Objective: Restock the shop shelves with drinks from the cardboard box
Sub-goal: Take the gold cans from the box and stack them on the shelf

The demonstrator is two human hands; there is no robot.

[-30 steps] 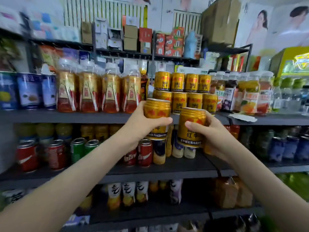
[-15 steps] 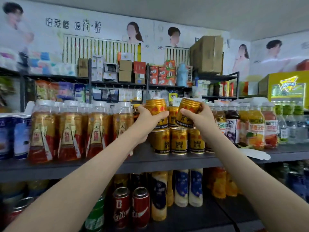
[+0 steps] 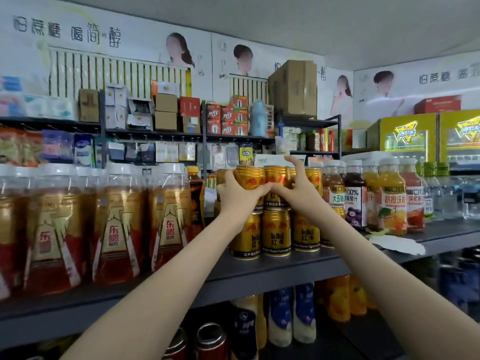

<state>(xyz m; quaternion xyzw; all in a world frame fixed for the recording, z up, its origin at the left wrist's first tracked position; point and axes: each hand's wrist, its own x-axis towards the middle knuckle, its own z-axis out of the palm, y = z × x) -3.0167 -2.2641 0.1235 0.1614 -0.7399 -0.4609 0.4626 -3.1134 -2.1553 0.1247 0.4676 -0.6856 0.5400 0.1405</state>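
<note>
Forearms reach up from the bottom edge toward the dark grey metal shelf (image 3: 259,271). The left hand (image 3: 237,201) wraps its fingers round a gold metal drink can (image 3: 250,179) that stands in the upper tier, on top of a row of matching gold cans (image 3: 276,233) on that shelf. Just beside it on the right is a second gold can (image 3: 276,176), with the thumb of the right hand (image 3: 301,193) laid across its front. That hand's fingers arch wide beside and above the can, and whether they press it cannot be told. To the left stand large clear bottles of amber drink (image 3: 170,224) with white caps, to the right labelled juice bottles (image 3: 392,198). Farther back, a brown cardboard carton (image 3: 293,89) tops a rack.
</note>
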